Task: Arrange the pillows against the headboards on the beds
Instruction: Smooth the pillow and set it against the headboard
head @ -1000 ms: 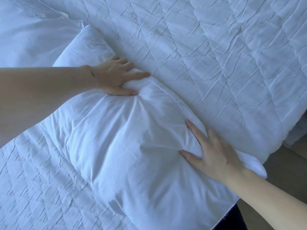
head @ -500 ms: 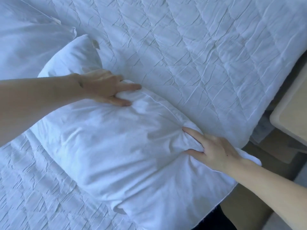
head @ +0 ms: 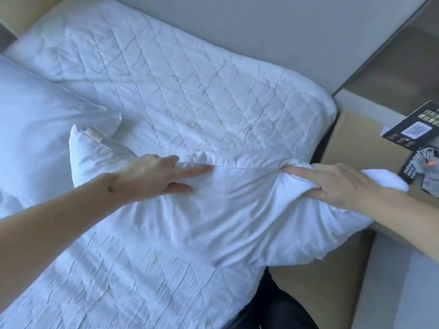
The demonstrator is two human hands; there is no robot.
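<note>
A white pillow (head: 225, 217) lies across the near right side of the bed, on the quilted white cover (head: 185, 91). My left hand (head: 152, 176) grips its far edge left of the middle, fingers curled into the fabric. My right hand (head: 339, 186) is closed on the pillow's far right end, which bunches up and hangs past the bed's edge. A second white pillow (head: 31, 138) lies at the left. The grey headboard (head: 261, 27) runs along the top of the bed, apart from both pillows.
A light wooden bedside table (head: 356, 143) stands right of the bed, carrying a black box (head: 413, 127) and a dark remote-like item (head: 420, 165). A grey wall panel and a dark wooden surface are at the upper right. Dark clothing shows at the bottom.
The view has lifted, so the headboard and bedside table now show. Both hands went from pressing on the pillow to gripping its far edge, and its right end rose and bunched.
</note>
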